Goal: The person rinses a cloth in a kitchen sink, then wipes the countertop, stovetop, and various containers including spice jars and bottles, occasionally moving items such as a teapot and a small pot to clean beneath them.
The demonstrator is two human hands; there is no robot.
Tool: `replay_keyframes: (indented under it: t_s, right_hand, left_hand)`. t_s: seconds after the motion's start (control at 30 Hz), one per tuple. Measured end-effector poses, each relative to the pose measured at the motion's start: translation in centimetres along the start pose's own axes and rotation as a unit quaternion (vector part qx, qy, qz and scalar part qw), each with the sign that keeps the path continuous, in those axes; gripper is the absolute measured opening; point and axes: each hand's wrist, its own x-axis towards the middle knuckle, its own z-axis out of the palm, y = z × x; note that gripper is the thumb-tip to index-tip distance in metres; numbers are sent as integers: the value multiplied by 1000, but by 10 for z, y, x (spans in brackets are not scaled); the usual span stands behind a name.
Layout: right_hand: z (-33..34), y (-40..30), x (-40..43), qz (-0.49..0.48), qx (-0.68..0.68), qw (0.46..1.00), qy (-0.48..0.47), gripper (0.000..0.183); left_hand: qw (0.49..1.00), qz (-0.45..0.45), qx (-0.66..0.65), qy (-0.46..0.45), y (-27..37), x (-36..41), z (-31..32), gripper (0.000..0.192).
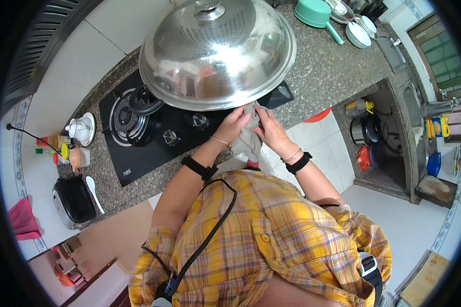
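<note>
A grey cloth (250,142) hangs bunched between my two hands just under the near rim of a large domed steel lid (169,65). My left hand (233,123) grips the cloth from its left side. On the other side, my right hand (272,127) has its fingers and thumb on the same cloth. The lid has a round knob (209,10) on top and covers part of a black glass gas hob (138,163). Whatever is under the lid is hidden. I cannot tell whether my fingertips touch its rim.
At the left are a burner (125,117), white teapot (78,128), seasoning jars (77,158), rice cooker (75,201) and white spoon (95,193). A green plastic dipper (311,13) and bowls (358,35) stand at the back right. An open recess (392,165) and sink (413,103) lie to the right.
</note>
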Motion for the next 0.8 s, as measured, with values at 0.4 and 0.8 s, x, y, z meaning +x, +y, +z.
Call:
replay_keyframes:
  t_s: [0.4, 0.8]
  right_hand:
    - [-106, 111, 48, 99, -88, 988, 77, 39]
    - [-206, 103, 130, 74, -322, 926, 182, 44]
  left_hand:
    - [976, -15, 52, 211, 39, -111, -33, 35]
    - [894, 7, -15, 447, 82, -139, -99, 30]
